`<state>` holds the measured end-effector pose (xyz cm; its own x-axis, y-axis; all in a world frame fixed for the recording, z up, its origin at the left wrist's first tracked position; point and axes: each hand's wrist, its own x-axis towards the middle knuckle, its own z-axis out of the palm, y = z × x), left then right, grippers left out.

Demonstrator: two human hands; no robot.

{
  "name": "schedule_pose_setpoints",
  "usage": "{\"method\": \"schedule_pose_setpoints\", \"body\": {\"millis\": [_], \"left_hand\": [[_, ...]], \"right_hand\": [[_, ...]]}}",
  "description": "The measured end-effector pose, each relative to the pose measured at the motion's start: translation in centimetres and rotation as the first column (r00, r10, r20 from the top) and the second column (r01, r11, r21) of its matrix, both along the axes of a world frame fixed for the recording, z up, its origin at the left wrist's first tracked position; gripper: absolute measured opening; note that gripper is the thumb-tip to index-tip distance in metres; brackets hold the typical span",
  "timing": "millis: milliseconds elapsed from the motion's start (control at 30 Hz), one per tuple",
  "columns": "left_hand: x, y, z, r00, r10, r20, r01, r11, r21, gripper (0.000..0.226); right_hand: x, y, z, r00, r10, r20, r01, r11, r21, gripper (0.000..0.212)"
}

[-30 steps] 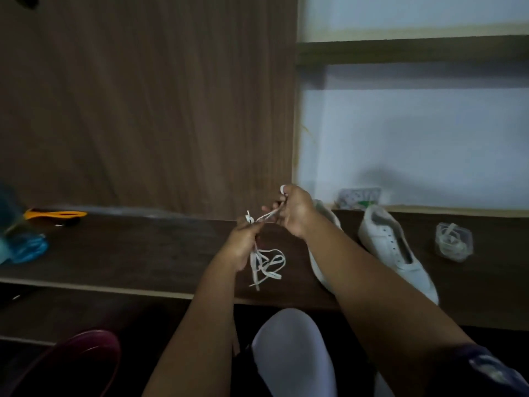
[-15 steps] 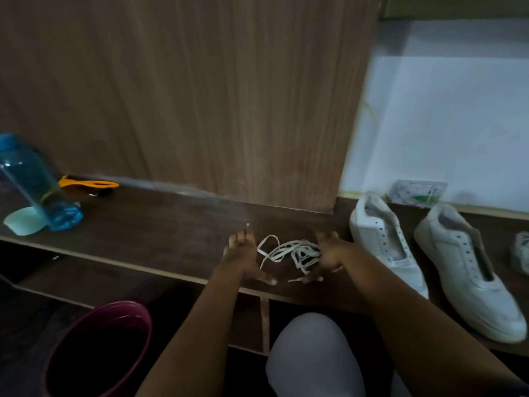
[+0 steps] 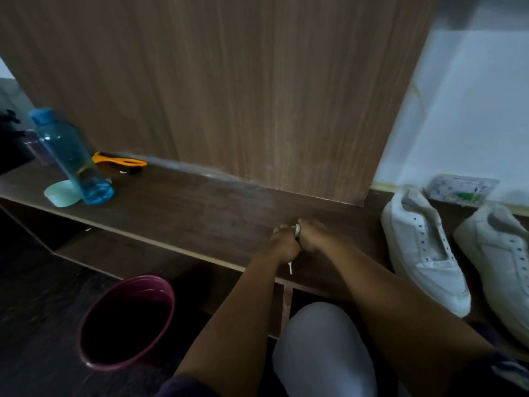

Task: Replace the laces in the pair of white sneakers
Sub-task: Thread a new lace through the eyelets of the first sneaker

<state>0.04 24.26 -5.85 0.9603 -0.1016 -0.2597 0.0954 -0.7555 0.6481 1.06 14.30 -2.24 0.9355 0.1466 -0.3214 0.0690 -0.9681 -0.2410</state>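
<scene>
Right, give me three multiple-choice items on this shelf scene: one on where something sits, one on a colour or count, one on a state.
1. Where does the blue bottle stand?
A. Left end of the shelf
B. Inside the bin
C. Between the sneakers

2. What colour is the bin on the floor?
A. Green
B. Maroon
C. White

3. How do the two white sneakers look?
A. Fully laced
B. Eyelets empty
C. One laced

Answers:
1 A, it stands at the shelf's left end, beside a pale lid.
2 B, its rim is dark reddish-purple.
3 B, both show bare eyelets, while the left hand and right hand bunch a lace.
</scene>
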Motion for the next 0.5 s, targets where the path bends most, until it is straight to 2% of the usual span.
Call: {"method": "schedule_pose_setpoints", "body": {"millis": [33, 133, 200, 267, 367, 500], "left_hand": [[-0.5, 0.6, 0.4, 0.999, 0.052, 0.001, -0.052, 0.998, -0.027, 0.043], [-2.1, 4.2, 2.0, 0.988, 0.154, -0.01, -0.154, 0.984, -0.089, 0.043], [-3.1, 9.0, 3.2, 0.979, 0.195, -0.053, -0.199, 0.975, -0.096, 0.047], [-3.5, 14.3, 3.6, 0.966, 0.247, -0.078, -0.254, 0.963, -0.088, 0.051], [-3.6, 23.1, 2.0, 0.951, 0.288, -0.112, -0.289, 0.957, 0.007, 0.043], [-9.4, 28.7, 6.6, 0.941, 0.31, -0.135, -0.289, 0.945, 0.153, 0.018]], "right_hand": [[-0.3, 1.0, 0.1, 0.999, -0.043, 0.021, 0.042, 0.998, 0.048, 0.035], [-0.5, 5.1, 0.2, 0.992, -0.124, 0.011, 0.117, 0.962, 0.247, 0.036], [-0.6, 9.2, 0.2, 0.992, -0.118, -0.033, 0.121, 0.901, 0.417, 0.028], [-1.3, 13.4, 0.1, 0.995, -0.085, -0.061, 0.104, 0.852, 0.513, 0.022], [-3.8, 20.3, 0.4, 0.987, -0.027, -0.157, 0.125, 0.747, 0.653, 0.017], [-6.9, 28.0, 0.2, 0.936, 0.098, -0.339, 0.199, 0.647, 0.736, 0.025]]}}
